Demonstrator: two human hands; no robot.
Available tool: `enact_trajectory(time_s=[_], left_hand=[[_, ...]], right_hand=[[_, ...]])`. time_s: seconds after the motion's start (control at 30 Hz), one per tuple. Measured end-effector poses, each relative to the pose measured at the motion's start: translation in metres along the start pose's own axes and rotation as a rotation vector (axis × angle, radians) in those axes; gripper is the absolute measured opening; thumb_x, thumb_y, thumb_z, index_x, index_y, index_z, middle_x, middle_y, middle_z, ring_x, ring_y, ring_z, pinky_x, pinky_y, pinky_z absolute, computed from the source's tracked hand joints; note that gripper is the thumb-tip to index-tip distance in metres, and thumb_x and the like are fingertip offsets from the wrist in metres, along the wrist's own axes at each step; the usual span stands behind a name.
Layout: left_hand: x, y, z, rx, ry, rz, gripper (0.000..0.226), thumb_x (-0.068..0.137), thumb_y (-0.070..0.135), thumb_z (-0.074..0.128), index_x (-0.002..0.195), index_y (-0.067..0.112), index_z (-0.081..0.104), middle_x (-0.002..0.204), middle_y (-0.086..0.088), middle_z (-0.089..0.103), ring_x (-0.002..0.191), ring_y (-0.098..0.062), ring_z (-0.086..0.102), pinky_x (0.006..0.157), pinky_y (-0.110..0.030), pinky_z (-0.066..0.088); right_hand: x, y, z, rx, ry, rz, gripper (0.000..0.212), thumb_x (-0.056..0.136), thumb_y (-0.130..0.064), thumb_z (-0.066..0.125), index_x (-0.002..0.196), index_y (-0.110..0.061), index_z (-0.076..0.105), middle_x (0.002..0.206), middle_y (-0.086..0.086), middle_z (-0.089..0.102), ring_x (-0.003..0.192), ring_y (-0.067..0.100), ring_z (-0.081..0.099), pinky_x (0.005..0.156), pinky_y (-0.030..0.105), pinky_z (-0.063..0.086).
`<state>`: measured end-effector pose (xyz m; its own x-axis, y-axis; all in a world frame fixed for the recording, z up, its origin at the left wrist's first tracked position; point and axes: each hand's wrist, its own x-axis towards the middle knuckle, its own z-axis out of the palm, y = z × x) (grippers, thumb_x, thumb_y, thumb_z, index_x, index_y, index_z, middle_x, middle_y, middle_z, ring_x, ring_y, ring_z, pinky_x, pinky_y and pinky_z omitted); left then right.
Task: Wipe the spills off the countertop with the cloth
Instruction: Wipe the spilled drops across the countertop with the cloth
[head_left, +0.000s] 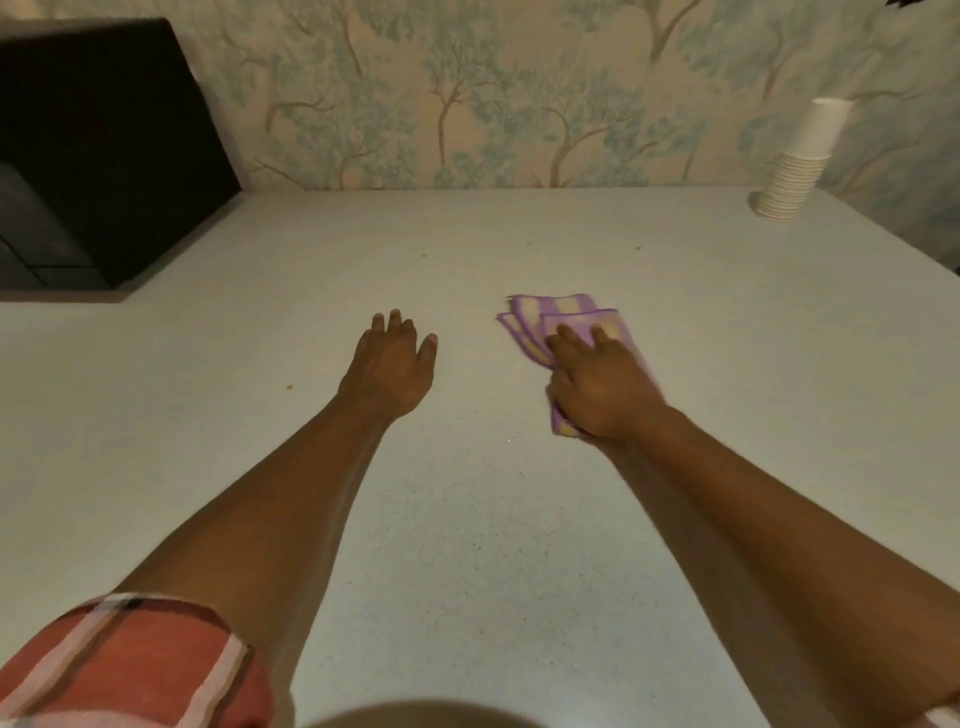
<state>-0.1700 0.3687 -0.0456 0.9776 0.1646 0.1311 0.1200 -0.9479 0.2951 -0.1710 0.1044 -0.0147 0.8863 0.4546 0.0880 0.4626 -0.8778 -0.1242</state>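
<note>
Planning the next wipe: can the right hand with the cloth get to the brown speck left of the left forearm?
Probably not directly: the left hand and its forearm lie between the cloth and the speck.

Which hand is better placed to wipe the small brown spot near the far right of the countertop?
Right. The right hand already presses the cloth, nearer that spot; the left hand is empty.

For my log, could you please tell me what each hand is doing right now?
Left hand: open, empty, fingers spread over the countertop.
Right hand: pressing the folded purple-and-yellow cloth onto the countertop.
</note>
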Motion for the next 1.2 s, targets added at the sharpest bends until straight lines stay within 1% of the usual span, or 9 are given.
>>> enact_trajectory(time_s=[0.13,0.23,0.37,0.5,0.67,0.8,1.07,1.13,1.2], left_hand=[[0.0,0.0,0.002,0.027,0.003,0.005,0.062,0.101,0.041,0.023,0.144,-0.002,0.032,0.156,-0.024,0.025,0.146,-0.04,0.017,0.12,-0.047,0.016],[-0.003,0.003,0.0,0.02,-0.006,-0.003,0.062,0.101,0.041,0.022,0.146,-0.002,0.028,0.157,-0.023,0.022,0.147,-0.039,0.015,0.121,-0.046,0.013],[-0.008,0.008,-0.008,-0.02,-0.028,-0.023,0.061,0.102,0.039,0.021,0.147,-0.001,0.025,0.159,-0.021,0.018,0.148,-0.035,0.01,0.122,-0.043,0.009],[-0.022,-0.002,-0.022,-0.083,0.077,-0.034,0.054,0.102,0.033,0.023,0.146,0.002,0.031,0.158,-0.017,0.024,0.148,-0.033,0.014,0.121,-0.04,0.011],[-0.046,-0.06,-0.046,-0.065,0.173,-0.145,0.05,0.102,0.027,0.025,0.147,0.006,0.03,0.159,-0.013,0.023,0.149,-0.029,0.011,0.121,-0.036,0.007],[-0.075,-0.107,-0.062,0.071,0.196,-0.255,0.048,0.102,0.023,0.031,0.144,0.001,0.036,0.156,-0.019,0.028,0.147,-0.039,0.017,0.119,-0.044,0.012],[-0.088,-0.114,-0.069,0.173,0.071,-0.282,0.047,0.101,0.02,0.031,0.142,-0.002,0.036,0.155,-0.023,0.028,0.145,-0.043,0.019,0.118,-0.049,0.016],[-0.105,-0.171,-0.079,0.174,0.006,-0.338,0.046,0.102,0.021,0.03,0.142,0.0,0.036,0.155,-0.022,0.029,0.144,-0.042,0.02,0.118,-0.049,0.017],[-0.107,-0.171,-0.073,0.217,-0.019,-0.292,0.045,0.101,0.022,0.03,0.14,0.0,0.038,0.154,-0.022,0.03,0.143,-0.042,0.023,0.117,-0.049,0.02]], right_hand=[[-0.052,0.006,0.0,0.043,-0.072,-0.123,0.064,0.093,-0.038,0.024,0.152,-0.014,0.034,0.16,0.012,0.033,0.145,0.043,0.029,0.117,0.049,0.029],[-0.073,0.027,-0.003,0.03,-0.086,-0.123,0.069,0.091,-0.044,0.016,0.152,-0.017,0.033,0.161,0.01,0.031,0.149,0.035,0.026,0.119,0.047,0.027],[-0.058,0.025,-0.005,0.03,-0.059,-0.098,0.067,0.092,-0.041,0.017,0.151,-0.015,0.035,0.16,0.011,0.033,0.146,0.038,0.029,0.117,0.047,0.029],[-0.041,-0.002,-0.005,0.023,-0.081,-0.186,0.065,0.092,-0.037,0.02,0.149,-0.011,0.039,0.158,0.013,0.036,0.141,0.044,0.034,0.113,0.047,0.031],[-0.047,-0.044,0.002,0.065,-0.123,-0.323,0.064,0.093,-0.037,0.023,0.153,-0.018,0.033,0.162,0.005,0.03,0.149,0.037,0.024,0.119,0.045,0.024],[-0.052,-0.086,0.009,0.075,-0.155,-0.431,0.064,0.094,-0.039,0.022,0.155,-0.021,0.026,0.164,0.001,0.023,0.152,0.033,0.016,0.122,0.042,0.016],[-0.057,-0.122,0.016,0.083,-0.173,-0.493,0.059,0.1,-0.036,0.027,0.157,-0.022,0.02,0.166,0.001,0.016,0.154,0.031,0.006,0.124,0.041,0.008],[-0.042,-0.193,0.031,0.071,-0.216,-0.546,0.058,0.1,-0.035,0.028,0.156,-0.021,0.021,0.166,0.002,0.017,0.154,0.032,0.008,0.124,0.042,0.009],[-0.037,-0.205,0.031,0.065,-0.215,-0.544,0.058,0.1,-0.035,0.026,0.156,-0.02,0.022,0.166,0.004,0.019,0.153,0.034,0.011,0.123,0.044,0.011]])
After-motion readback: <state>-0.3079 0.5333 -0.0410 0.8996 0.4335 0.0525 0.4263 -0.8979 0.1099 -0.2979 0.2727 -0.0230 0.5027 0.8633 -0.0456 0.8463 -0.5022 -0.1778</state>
